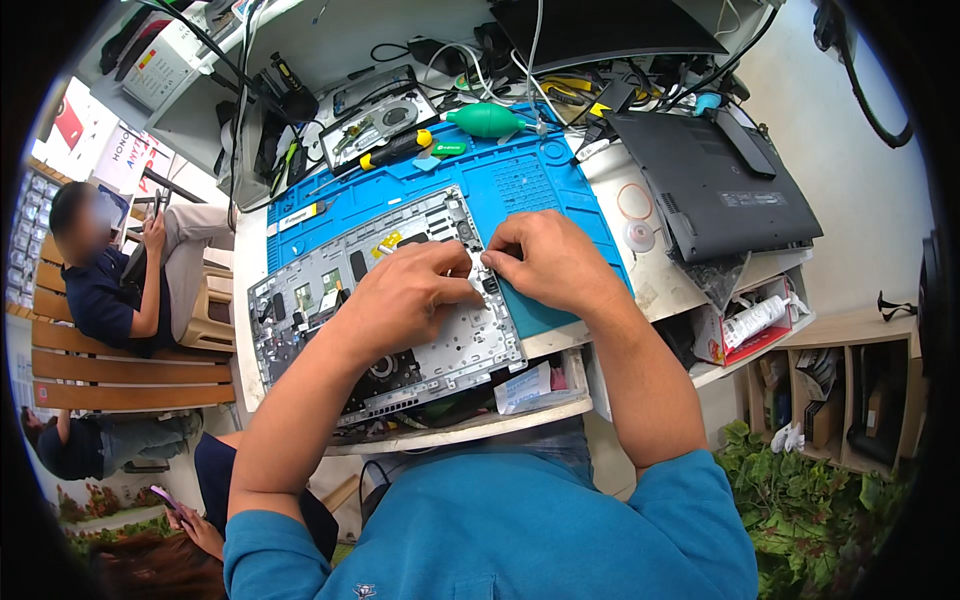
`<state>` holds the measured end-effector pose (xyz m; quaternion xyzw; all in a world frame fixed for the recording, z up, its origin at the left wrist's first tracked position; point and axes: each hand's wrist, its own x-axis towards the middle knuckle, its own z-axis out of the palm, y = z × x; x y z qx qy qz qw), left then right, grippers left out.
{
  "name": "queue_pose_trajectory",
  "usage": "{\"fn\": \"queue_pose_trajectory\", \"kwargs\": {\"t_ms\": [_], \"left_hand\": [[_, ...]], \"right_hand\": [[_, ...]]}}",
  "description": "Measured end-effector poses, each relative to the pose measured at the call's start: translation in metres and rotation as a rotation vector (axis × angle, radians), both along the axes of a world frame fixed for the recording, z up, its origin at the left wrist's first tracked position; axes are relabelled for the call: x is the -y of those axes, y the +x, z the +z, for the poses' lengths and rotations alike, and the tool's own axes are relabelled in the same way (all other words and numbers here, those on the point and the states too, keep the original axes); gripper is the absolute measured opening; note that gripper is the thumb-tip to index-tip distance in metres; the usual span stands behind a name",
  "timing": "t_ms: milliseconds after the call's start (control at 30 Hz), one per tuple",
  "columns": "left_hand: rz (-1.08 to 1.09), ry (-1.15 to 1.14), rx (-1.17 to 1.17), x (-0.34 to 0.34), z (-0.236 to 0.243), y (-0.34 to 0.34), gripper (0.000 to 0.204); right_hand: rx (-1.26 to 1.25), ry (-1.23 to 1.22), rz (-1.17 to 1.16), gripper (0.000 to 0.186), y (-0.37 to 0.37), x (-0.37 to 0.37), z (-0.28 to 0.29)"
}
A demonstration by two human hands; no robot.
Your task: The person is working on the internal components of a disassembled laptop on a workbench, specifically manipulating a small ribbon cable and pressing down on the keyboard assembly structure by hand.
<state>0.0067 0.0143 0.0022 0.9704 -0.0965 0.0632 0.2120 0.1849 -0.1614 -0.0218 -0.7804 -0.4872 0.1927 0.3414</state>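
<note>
A silver and black laptop chassis (370,255), its inner metal side up, lies tilted on a blue repair mat (300,238) and reaches past the mat's near side. My left hand (408,298) bends over the chassis with its fingers curled and thumb drawn in near the right-hand edge. Whatever those fingers hold, if anything, is hidden. At that same edge, my right hand (550,262) pinches thumb and forefinger together next to a small dark part (490,285). Too little shows between the fingertips to name it. Both hands are close together but apart.
A black laptop cover (715,190) lies at the right. Behind the chassis are a yellow-black screwdriver (395,150), a green air blower (487,120) and another opened device (380,125). Cables crowd the back. An open drawer (545,400) sits below the bench; people sit at the left.
</note>
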Motion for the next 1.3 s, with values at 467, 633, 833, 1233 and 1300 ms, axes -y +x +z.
{"fn": "queue_pose_trajectory", "kwargs": {"t_ms": [467, 633, 833, 1233, 1300], "left_hand": [[-0.006, 0.04, 0.038, 0.0, -0.003, -0.001, 0.042], [0.137, 0.021, 0.075, 0.016, -0.011, -0.014, 0.038], [0.287, -0.028, 0.065, 0.033, -0.014, -0.023, 0.035], [0.483, 0.037, 0.104, 0.062, -0.021, -0.032, 0.028], [0.503, 0.07, 0.11, 0.069, -0.019, -0.032, 0.027]], "right_hand": [[-0.018, 0.021, 0.011, 0.021, 0.001, 0.002, -0.002], [-0.014, 0.006, 0.008, 0.021, 0.0, -0.001, -0.001], [0.002, 0.006, 0.0, 0.021, -0.001, 0.0, -0.002], [0.005, 0.029, 0.005, 0.021, -0.002, -0.001, -0.005], [0.004, 0.031, 0.002, 0.021, -0.002, -0.001, -0.006]]}}
